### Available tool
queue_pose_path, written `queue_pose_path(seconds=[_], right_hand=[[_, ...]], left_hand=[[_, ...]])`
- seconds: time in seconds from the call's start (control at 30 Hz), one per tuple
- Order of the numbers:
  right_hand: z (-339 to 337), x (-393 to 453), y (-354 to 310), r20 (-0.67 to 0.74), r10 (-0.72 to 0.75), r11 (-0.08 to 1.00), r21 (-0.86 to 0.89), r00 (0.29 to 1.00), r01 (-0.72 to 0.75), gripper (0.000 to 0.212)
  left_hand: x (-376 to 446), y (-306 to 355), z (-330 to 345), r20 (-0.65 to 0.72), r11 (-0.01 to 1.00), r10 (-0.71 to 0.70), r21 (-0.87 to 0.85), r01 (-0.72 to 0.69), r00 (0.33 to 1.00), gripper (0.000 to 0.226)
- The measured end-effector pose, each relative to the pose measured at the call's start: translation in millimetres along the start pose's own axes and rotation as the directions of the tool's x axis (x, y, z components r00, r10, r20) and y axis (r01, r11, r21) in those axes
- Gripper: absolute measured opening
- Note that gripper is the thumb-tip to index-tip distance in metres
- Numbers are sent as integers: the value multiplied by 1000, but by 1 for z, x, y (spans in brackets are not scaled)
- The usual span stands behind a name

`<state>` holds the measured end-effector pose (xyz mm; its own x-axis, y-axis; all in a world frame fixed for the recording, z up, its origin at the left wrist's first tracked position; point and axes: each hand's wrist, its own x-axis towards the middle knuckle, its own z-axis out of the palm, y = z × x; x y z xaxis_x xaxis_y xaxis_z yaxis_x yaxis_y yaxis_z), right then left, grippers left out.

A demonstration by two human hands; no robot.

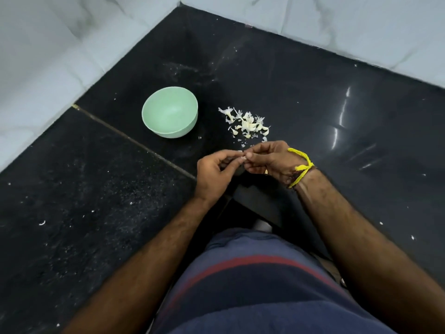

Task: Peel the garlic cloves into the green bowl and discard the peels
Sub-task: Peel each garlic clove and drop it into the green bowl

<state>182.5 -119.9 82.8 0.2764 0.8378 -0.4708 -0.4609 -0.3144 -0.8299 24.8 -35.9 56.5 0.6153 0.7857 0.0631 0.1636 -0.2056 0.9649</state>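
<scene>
shirt: a person in a dark blue shirt (252, 285) with a red stripe is leaning over a black surface (84, 201), both forearms reaching forward.

left hand (213, 174): fingers are curling in, and the thumb and forefinger are pinching something tiny and pale at the tips. Pretty sure that's a garlic clove (242, 158), but it's mostly hidden, so I can't tell which way its long axis is running.

right hand (269, 162): it's meeting the left one fingertip to fingertip, the grip narrowing down on that same clove or its skin. Yellow thread (302, 166) is sitting around the wrist and there's a ring on one finger.

step: looks like peeling is going on right between the two thumbs, just above the surface.

pile (245, 124): a heap of white peels and maybe some cloves is lying just beyond the right hand, near its knuckles. Can't sort skins from cloves at this size.

green bowl (170, 112): it's sitting upright further out, ahead and to the left of the hands, looking empty from here.

key relation: the bowl is lying forward-left of the clove, so the left hand is the nearer one for the drop, a short reach out and across.

walls: pale marbled tiles (60, 44) are closing off the corner at the back.
</scene>
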Motion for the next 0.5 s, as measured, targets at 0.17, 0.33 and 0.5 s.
queue_pose_path(seconds=[0.17, 0.33, 0.5], right_hand=[[1, -9, -2, 61, -106, 994, 1, 992, 106, 12], [10, -12, -5, 107, -103, 973, 218, 989, 77, 10], [20, -15, -10, 159, -83, 958, 286, 984, 34, 12]], left_hand=[[2, 17, -4, 0, 994, -75, -79, 74, 997, 3], [-10, 35, -1, -19, 982, -65, -176, 61, 998, 4], [-17, 43, -2, -144, 974, -57, -226, 23, 988, 12]])
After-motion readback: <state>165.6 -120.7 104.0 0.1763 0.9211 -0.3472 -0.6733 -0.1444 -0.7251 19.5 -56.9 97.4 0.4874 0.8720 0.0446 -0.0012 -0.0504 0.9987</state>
